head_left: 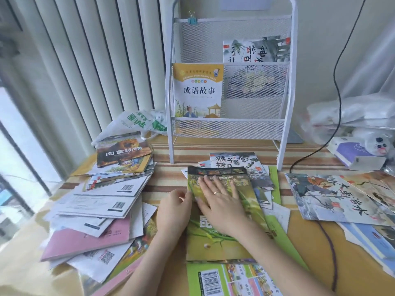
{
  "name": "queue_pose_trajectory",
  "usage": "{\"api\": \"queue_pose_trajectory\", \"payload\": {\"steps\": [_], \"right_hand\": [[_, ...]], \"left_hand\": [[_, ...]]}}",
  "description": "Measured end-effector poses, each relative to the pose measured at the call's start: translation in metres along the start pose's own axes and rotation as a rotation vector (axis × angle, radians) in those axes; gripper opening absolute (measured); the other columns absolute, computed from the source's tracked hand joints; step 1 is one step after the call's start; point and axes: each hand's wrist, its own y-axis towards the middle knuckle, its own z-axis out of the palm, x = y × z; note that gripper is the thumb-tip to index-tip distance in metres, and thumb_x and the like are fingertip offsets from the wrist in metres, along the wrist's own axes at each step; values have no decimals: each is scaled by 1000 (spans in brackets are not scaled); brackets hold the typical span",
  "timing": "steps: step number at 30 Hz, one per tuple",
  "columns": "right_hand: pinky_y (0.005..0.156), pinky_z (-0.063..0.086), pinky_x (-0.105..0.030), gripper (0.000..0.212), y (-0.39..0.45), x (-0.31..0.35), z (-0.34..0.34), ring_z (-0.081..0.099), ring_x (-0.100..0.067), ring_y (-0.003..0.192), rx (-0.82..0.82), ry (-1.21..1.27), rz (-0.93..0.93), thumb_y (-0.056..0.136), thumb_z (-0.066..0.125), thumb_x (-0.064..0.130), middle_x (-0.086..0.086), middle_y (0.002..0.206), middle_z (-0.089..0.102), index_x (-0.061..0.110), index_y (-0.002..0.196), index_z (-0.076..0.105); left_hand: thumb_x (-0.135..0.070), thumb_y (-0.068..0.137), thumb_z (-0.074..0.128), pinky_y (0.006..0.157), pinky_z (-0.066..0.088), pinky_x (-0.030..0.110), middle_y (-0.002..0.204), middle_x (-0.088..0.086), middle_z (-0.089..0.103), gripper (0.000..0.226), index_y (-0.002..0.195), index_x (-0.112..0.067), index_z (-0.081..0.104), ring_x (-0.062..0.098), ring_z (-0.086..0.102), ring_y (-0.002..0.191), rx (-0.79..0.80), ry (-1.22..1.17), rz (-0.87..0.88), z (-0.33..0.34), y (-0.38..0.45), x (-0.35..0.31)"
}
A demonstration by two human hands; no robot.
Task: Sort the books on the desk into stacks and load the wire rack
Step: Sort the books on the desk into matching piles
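Right hand (pixel 222 199) lies flat, fingers straight, on the green insect book (pixel 224 212) at mid-desk w/ left hand (pixel 175 208) gripping its left edge, so risk = glossy cover skids off the loose stack underneath & scatters thin books toward the wire rack (pixel 230 82) far behind.

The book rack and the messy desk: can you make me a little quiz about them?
1. True or false: the wire rack holds no books.
2. Which hand lies flat on the green insect book?
3. The clip on the rack's top bar is: A) red B) teal C) black.

Key:
1. False: a yellow book and an ink-painting book stand in it.
2. The right hand; the left hand is at the book's edge.
3. B
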Motion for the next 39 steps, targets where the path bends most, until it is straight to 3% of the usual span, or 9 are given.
{"api": "queue_pose_trajectory", "payload": {"steps": [3,9,14,17,20,23,34,37,39], "right_hand": [[114,-16,-48,87,1,-1,5,-17,-10,143,-32,-12,5,67,-24,65,15,155,-17,33,148,-15],[114,-13,-48,72,3,-1,8,-15,-10,144,-27,-42,11,86,-8,65,15,156,-13,32,150,-10],[112,-17,-47,83,4,-1,8,-19,-9,142,-24,-43,11,71,-19,66,18,148,-22,34,147,-14],[112,-17,-46,87,3,0,8,-18,-8,142,-30,-37,9,67,-23,65,17,147,-22,34,148,-13],[111,-18,-45,90,3,0,6,-17,-8,143,-37,-24,14,63,-24,65,19,145,-23,34,148,-13],[111,-18,-45,91,3,0,7,-19,-7,141,-43,-37,11,62,-26,65,18,148,-22,34,147,-14],[113,-17,-46,89,3,0,6,-19,-4,139,-37,-19,15,65,-23,66,19,147,-21,35,148,-11],[113,-16,-46,91,3,0,6,-16,-7,143,-45,-12,14,64,-24,66,19,149,-20,35,149,-10],[114,-15,-47,98,4,-1,8,-15,-7,143,-51,-18,11,59,-33,69,19,149,-20,35,149,-11]], "left_hand": [[-38,93,49,66,45,29,87,0,72,28,94,-21,71,24,65,87,-5,57,-1,0,-1,1],[-32,94,44,64,39,33,89,8,68,26,86,-12,58,32,62,86,-133,307,109,-10,3,-3],[-28,95,42,62,40,32,89,5,67,22,96,-13,57,30,61,87,-209,456,186,-37,36,-13],[-24,93,45,73,40,36,107,11,62,18,102,-10,51,31,54,104,-174,530,173,-52,66,-8],[-43,91,51,111,23,50,154,13,26,65,144,-13,30,35,18,143,68,737,52,-61,99,15],[-68,84,44,111,-4,64,162,8,-5,94,154,-22,1,41,-10,146,160,774,-83,-64,119,41],[-49,97,36,108,21,66,154,23,25,67,151,-14,18,50,21,138,183,1007,-173,-49,115,32],[-71,89,26,103,28,58,126,14,58,74,128,-14,53,38,45,125,94,1007,-84,-59,116,29],[-73,88,21,99,33,49,100,9,63,75,105,-14,64,31,54,112,27,862,-30,-75,133,23]]}}
